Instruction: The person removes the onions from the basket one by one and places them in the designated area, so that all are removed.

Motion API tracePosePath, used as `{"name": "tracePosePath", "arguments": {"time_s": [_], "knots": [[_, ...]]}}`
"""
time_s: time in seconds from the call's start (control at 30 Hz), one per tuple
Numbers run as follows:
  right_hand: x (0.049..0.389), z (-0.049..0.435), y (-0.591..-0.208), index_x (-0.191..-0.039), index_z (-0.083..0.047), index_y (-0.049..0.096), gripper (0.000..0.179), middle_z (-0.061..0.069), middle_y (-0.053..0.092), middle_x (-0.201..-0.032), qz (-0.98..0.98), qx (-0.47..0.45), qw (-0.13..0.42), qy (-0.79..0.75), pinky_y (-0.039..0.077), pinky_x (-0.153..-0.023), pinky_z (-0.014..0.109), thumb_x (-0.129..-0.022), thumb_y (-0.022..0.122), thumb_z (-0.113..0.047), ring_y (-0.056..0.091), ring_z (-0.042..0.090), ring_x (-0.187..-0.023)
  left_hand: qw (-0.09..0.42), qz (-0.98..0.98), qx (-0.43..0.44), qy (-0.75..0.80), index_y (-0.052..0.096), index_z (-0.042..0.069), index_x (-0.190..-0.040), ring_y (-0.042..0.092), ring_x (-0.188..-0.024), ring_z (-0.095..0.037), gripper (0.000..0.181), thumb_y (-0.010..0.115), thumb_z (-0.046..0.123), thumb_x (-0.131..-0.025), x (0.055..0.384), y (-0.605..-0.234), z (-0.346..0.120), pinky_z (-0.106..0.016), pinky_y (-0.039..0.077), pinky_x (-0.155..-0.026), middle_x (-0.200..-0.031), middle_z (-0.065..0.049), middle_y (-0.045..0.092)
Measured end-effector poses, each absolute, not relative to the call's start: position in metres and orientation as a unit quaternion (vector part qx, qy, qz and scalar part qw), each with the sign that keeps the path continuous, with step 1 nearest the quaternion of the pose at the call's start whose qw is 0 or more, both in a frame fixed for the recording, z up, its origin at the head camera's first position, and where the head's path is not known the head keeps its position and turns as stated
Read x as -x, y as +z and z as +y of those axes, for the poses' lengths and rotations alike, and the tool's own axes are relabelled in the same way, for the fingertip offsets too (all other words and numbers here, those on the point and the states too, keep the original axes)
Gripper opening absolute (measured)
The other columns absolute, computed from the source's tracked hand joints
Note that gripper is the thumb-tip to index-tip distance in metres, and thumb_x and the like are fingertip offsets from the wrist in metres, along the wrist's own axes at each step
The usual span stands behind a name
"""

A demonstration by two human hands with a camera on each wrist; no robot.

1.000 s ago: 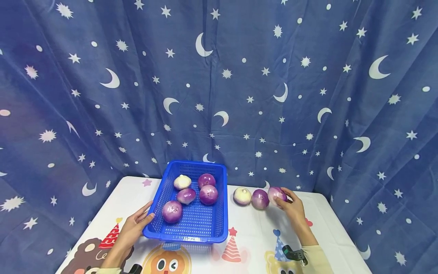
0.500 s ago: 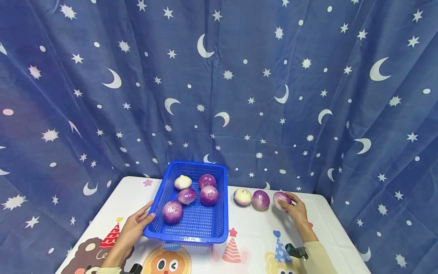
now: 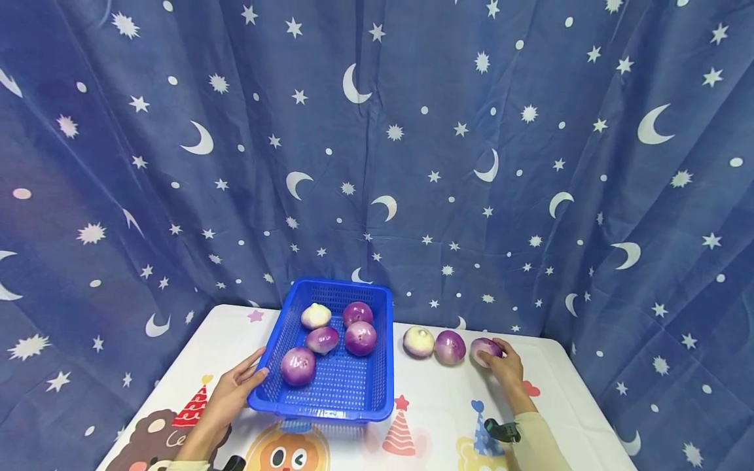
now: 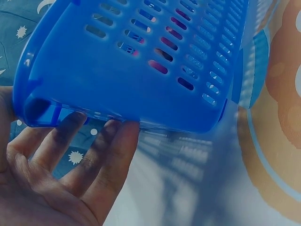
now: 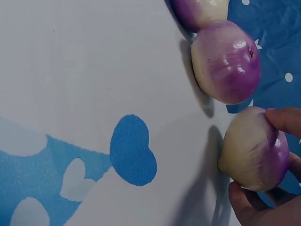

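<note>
My left hand [image 3: 230, 396] holds the near left side of a blue plastic basket [image 3: 379, 409]. In the left wrist view, the thumb is at the rim and the other fingers lie against the outside of the wall [image 4: 94, 84]. Several purple-and-white onions sit inside, including a pale-topped one [image 3: 316, 316] and a purple one [image 3: 298, 366] near the left wall. On the right, my right hand [image 3: 508, 366] grips an onion [image 5: 254, 150] between thumb and fingers, at the table surface. This onion is at the right end of a row, beside a purple onion [image 3: 450, 347] and a pale-topped onion [image 3: 419, 342].
A white tablecloth [image 3: 430, 386] with cartoon prints covers the table. A dark blue curtain [image 3: 377, 163] with moons and stars hangs right behind the table's far edge and along both sides. The basket stands left of the onion row.
My right hand has moved the onion slightly right and down to the table, away from the middle onion at first, then beside it. The left hand stays on the basket.
</note>
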State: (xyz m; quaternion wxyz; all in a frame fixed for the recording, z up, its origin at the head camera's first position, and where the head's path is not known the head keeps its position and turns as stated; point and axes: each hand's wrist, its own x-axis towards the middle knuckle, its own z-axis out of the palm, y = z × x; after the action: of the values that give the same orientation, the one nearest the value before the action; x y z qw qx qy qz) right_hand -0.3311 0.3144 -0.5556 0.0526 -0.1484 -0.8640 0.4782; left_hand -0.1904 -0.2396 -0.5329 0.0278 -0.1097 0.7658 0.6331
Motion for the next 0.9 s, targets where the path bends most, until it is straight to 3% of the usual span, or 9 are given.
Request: {"name": "tracePosePath", "arguments": {"time_s": [0.3,0.43,0.9], "knots": [[0.332,0.313,-0.563,-0.148,-0.004,0.035,0.072,0.03,0.032,-0.153,-0.878,0.112,0.048,0.462,0.026,-0.117,0.056,-0.085,0.069,-0.015,0.034,0.05,-0.139,0.028,0.761,0.105,0.639,0.036,0.022,-0.153,0.067,-0.113,-0.03,0.061,0.06,0.033,-0.098,0.188,-0.532,-0.237,-0.026,0.056,-0.077,-0.152,-0.023,0.037],[0.33,0.314,-0.562,-0.15,-0.005,0.032,0.075,0.03,0.032,-0.153,-0.873,0.113,0.046,0.472,0.032,-0.113,0.056,-0.085,0.07,-0.016,0.039,0.049,-0.136,0.029,0.758,0.108,0.643,0.037,0.022,-0.153,0.068,-0.11,-0.029,0.062,0.061,0.033,-0.097,0.188,-0.531,-0.237,-0.028,0.057,-0.075,-0.153,-0.022,0.036],[0.311,0.316,-0.538,-0.148,-0.005,0.035,0.068,0.027,0.029,-0.156,-0.85,0.113,0.065,0.511,0.037,-0.109,0.057,-0.088,0.067,-0.013,0.034,0.048,-0.14,0.033,0.751,0.104,0.652,0.036,0.022,-0.153,0.068,-0.111,-0.03,0.062,0.06,0.034,-0.098,0.188,-0.531,-0.239,-0.029,0.058,-0.077,-0.154,-0.023,0.035]]}}
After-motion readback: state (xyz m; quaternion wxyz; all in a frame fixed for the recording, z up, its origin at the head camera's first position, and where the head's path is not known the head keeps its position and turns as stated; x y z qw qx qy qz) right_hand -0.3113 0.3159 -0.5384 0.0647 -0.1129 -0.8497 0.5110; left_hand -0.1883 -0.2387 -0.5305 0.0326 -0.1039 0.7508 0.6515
